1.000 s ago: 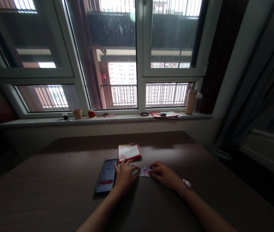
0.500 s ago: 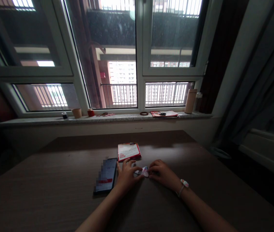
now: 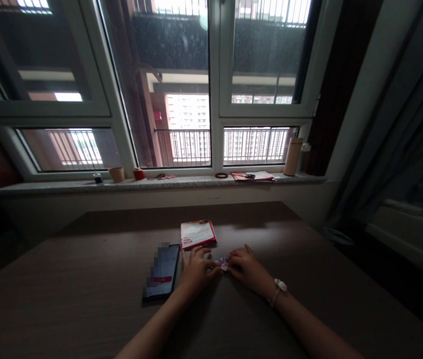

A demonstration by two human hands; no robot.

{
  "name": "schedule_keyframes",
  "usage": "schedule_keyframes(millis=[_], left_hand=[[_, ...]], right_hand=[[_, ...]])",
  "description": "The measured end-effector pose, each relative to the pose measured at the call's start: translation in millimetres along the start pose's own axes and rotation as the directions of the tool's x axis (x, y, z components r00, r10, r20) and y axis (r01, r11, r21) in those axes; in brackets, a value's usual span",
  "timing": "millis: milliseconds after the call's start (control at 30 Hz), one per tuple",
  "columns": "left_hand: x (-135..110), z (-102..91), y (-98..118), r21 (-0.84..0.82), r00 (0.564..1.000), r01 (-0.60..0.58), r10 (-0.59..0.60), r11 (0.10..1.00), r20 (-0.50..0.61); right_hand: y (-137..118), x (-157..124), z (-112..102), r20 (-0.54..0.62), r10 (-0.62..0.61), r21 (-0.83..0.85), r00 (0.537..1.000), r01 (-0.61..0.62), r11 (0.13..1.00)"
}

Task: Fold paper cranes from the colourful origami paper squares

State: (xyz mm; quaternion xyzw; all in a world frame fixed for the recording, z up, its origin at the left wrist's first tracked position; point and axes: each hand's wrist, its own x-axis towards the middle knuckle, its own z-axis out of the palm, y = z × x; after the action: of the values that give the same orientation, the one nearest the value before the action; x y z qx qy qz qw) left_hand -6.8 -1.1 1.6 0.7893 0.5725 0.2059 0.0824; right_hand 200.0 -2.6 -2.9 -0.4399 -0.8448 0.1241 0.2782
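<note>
Both my hands rest on a dark wooden table [image 3: 84, 279] and meet over a small folded piece of patterned paper [image 3: 221, 263]. My left hand [image 3: 196, 271] pinches its left end with thumb and forefinger. My right hand [image 3: 246, 269], with a bracelet on the wrist, pinches its right end with curled fingers. A dark phone [image 3: 162, 271] lies just left of my left hand. A red-edged paper pack [image 3: 197, 234] lies just beyond my hands.
The stone window sill [image 3: 47, 187] behind the table holds two small cups [image 3: 116, 174], a red booklet [image 3: 252, 176], a ring-shaped band [image 3: 221, 175] and a tall beige cylinder [image 3: 292, 156]. A grey curtain [image 3: 401, 124] hangs at the right.
The paper has been folded smaller between my fingers, and both hands have drawn closer together over it.
</note>
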Motion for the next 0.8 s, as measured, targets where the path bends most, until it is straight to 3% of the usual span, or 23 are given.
schedule_keyframes(millis=[300, 800], left_hand=[[-0.9, -2.7, 3.6, -0.023, 0.999, 0.04, -0.04, 0.999, 0.014], [1.2, 1.3, 1.3, -0.075, 0.993, 0.117, -0.115, 0.99, 0.03]], right_hand=[[-7.8, 1.4, 0.9, 0.04, 0.077, -0.07, 0.996, -0.074, 0.995], [-6.5, 2.1, 4.5, 0.029, 0.081, -0.112, 0.996, -0.077, 0.991]])
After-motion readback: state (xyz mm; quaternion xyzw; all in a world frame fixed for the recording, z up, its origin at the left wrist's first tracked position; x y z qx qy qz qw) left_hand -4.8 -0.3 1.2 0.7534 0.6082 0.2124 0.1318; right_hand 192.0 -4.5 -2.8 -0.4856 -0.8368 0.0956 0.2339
